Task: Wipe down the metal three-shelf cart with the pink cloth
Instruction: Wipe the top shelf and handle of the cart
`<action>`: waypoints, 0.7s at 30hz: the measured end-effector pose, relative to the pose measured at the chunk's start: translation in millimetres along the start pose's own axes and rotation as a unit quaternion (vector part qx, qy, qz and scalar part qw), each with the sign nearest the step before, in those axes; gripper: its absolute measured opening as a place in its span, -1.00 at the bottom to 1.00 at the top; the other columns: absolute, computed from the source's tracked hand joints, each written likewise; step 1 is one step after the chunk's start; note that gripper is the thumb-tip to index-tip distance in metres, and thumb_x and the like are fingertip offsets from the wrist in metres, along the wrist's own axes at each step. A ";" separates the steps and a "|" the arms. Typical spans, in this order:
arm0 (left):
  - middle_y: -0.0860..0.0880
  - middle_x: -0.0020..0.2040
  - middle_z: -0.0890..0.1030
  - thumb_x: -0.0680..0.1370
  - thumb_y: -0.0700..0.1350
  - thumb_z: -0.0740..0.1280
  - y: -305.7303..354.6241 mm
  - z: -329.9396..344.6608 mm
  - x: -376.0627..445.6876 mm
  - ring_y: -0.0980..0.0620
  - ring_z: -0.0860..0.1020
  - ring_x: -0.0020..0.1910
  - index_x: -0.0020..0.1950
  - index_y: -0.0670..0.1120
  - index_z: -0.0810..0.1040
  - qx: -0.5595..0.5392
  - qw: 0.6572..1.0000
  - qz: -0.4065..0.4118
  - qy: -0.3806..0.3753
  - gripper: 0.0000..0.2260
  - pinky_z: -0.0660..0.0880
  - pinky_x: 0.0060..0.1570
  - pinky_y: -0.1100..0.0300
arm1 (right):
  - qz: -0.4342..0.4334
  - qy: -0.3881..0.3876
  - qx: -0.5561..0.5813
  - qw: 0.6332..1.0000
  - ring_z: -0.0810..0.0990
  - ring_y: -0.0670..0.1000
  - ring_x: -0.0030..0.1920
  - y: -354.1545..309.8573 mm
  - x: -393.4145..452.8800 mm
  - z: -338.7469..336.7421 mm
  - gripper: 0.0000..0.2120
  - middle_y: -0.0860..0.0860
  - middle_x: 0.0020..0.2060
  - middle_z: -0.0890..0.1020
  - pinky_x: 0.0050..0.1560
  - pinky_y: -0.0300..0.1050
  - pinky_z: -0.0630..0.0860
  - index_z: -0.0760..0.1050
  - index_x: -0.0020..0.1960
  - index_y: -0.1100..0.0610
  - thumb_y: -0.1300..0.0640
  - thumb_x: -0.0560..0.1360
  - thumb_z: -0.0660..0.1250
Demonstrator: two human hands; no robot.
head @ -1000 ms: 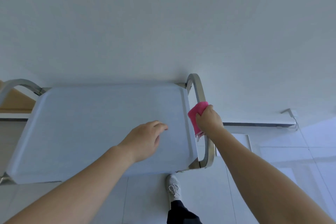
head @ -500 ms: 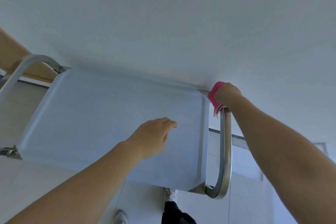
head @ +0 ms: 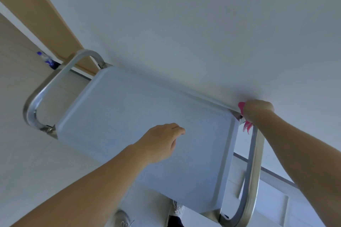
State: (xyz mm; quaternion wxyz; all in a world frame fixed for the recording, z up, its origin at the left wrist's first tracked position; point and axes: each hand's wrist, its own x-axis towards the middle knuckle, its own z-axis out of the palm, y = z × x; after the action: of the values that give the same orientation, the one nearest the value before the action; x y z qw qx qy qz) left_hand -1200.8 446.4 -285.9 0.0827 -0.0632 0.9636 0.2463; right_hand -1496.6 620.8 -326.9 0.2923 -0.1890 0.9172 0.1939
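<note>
Diagonally, cart [head: 118,112] long axis, upper-left to lower-right.

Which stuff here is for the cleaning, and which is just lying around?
For the job:
- metal three-shelf cart
- crumpled pink cloth, gripped by the right hand
- left hand, resting on the top shelf

Just lying about:
- blue-capped plastic bottle on the floor

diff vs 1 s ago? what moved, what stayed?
The right hand, gripping the pink cloth, slid along the right-side handle bar from its middle to its far end by the wall, at the corner of the top shelf. The camera view also swung left. Unchanged: the grip on the cloth, and the left hand resting on the top shelf.
</note>
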 end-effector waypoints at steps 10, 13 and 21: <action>0.03 0.32 0.43 0.58 -0.08 0.16 -34.8 -93.6 -33.8 -0.01 0.46 0.22 0.36 -0.03 0.33 -0.008 0.989 -0.063 0.135 -0.67 0.43 0.13 0.08 | -0.238 0.189 0.271 0.913 0.57 -0.05 -0.54 -116.4 -144.7 -62.3 -0.67 -0.03 -0.38 0.62 -0.32 -0.11 0.60 0.41 0.02 -0.14 -0.33 0.50 0.04; 0.01 0.33 0.40 0.58 -0.06 0.17 -59.5 -119.6 -53.8 -0.03 0.48 0.16 0.39 -0.04 0.27 -0.005 0.982 -0.058 0.177 -0.63 0.47 0.04 0.05 | -0.360 0.218 0.257 0.870 0.58 -0.04 -0.25 -179.4 -194.6 -69.8 -0.78 -0.06 -0.21 0.63 -0.22 -0.14 0.47 0.44 0.08 -0.11 -0.16 0.52 0.14; 0.08 -0.21 0.52 0.55 -0.13 0.21 -178.9 -181.9 -142.0 0.03 0.49 -0.22 -0.01 -0.03 0.52 -0.047 0.980 -0.026 0.193 -0.90 0.43 -0.25 0.13 | -0.423 0.147 0.313 0.838 0.56 -0.02 -0.13 -340.2 -259.4 -77.1 -0.61 -0.09 -0.06 0.59 -0.20 -0.21 0.44 0.33 0.28 -0.11 -0.01 0.47 0.28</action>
State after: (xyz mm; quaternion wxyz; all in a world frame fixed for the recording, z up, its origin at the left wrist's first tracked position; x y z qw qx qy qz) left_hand -1056.1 213.9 -184.6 -0.1012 -0.1383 0.9468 0.2723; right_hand -1179.3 355.1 -194.1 0.2514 -0.4830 0.7922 -0.2755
